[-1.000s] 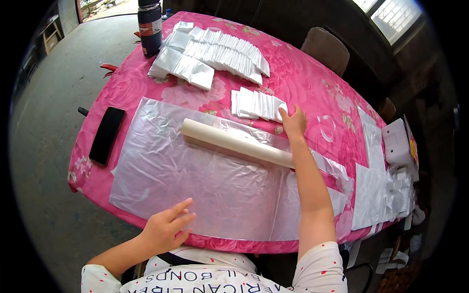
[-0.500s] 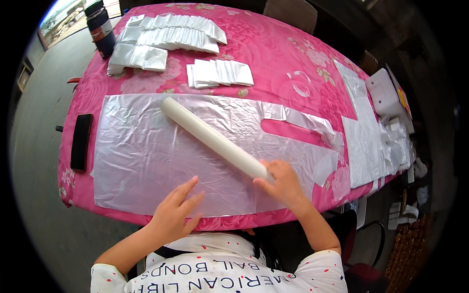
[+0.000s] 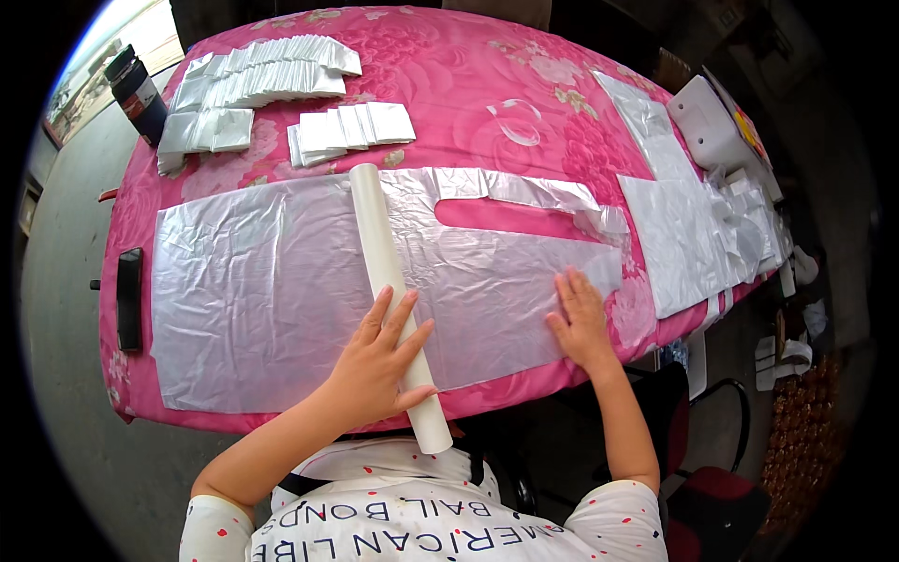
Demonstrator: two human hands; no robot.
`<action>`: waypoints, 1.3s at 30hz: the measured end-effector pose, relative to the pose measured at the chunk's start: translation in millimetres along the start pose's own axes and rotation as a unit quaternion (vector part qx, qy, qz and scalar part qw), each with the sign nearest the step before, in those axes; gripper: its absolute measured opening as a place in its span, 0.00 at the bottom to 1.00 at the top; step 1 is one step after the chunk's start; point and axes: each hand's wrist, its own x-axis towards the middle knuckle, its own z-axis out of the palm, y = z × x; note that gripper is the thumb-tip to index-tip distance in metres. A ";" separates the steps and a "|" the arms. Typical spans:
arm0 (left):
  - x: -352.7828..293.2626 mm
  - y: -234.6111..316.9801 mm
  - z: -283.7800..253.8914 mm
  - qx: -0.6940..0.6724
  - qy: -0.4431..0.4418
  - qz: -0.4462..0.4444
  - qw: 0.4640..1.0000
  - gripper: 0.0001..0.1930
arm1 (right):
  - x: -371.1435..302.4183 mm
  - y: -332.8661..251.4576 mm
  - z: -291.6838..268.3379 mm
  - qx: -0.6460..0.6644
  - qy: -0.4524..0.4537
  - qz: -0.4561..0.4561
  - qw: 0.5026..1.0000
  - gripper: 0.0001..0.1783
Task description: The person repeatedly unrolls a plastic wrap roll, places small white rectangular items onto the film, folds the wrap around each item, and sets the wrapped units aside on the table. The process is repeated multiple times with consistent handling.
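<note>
A translucent white plastic bag (image 3: 253, 290) lies spread flat on the table, its handle cut-out toward the right. Across its middle rests a long white tube (image 3: 382, 239), its near end jutting past the table edge. My left hand (image 3: 375, 361) lies over the lower part of the tube, fingers spread and not wrapped round it. Flat on the bag's right part is my right hand (image 3: 582, 323), fingers stretched out and holding nothing.
Folded white bags stand in rows (image 3: 272, 80), with a smaller stack (image 3: 351, 131) nearer. A dark bottle (image 3: 139, 98) and a black phone (image 3: 129, 300) are at the left. More flat bags (image 3: 674, 239) and a white box (image 3: 716, 122) lie right, on the pink tablecloth (image 3: 449, 75).
The tube has swung from a diagonal to nearly upright across the bag. My right hand has let go of it and moved right onto the bag; my left hand has come onto the tube.
</note>
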 end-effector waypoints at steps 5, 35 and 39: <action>15.0 7.0 11.7 -0.009 0.018 0.016 1.000 0.31 | -25.7 88.8 -10.0 -0.009 0.035 0.147 0.989 0.29; 25.2 12.9 15.4 -0.018 0.006 0.013 1.000 0.20 | -17.1 123.8 -4.1 0.009 0.160 0.223 0.961 0.18; 26.7 15.7 14.3 -0.011 -0.010 0.000 1.000 0.20 | -8.9 105.8 -6.1 -0.040 0.201 0.252 0.946 0.10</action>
